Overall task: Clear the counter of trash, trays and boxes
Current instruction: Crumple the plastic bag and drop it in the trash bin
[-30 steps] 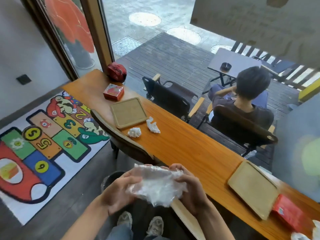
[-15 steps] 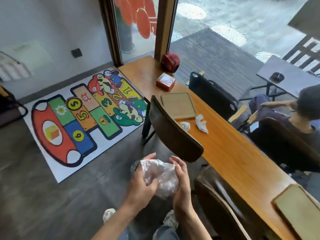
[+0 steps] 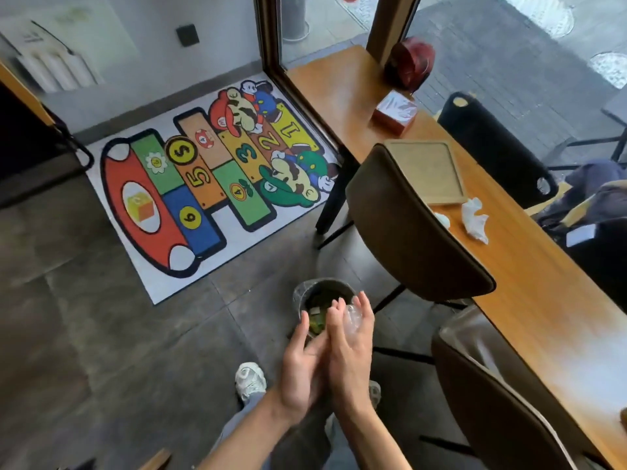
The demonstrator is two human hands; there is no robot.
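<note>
A small round trash bin (image 3: 300, 294) with a plastic liner stands on the floor by my feet, with green and dark waste inside. My right hand (image 3: 349, 347) is over its rim with a crumpled clear plastic wrap (image 3: 355, 316) at its fingertips. My left hand (image 3: 300, 371) lies against the right palm, fingers apart. On the wooden counter (image 3: 529, 286) lie a wooden tray (image 3: 428, 171), a crumpled white napkin (image 3: 475, 219), a second napkin (image 3: 443, 220) half hidden by a chair back, and a red box (image 3: 395, 111).
Two dark brown chairs (image 3: 412, 232) (image 3: 502, 412) stand between me and the counter. A red round object (image 3: 413, 64) sits at the counter's far end. A colourful hopscotch mat (image 3: 203, 184) covers the floor to the left. A person sits outside the window at right.
I have turned from the counter and lowered both hands with the plastic wrap down to the trash bin. The left hand has loosened from the wrap.
</note>
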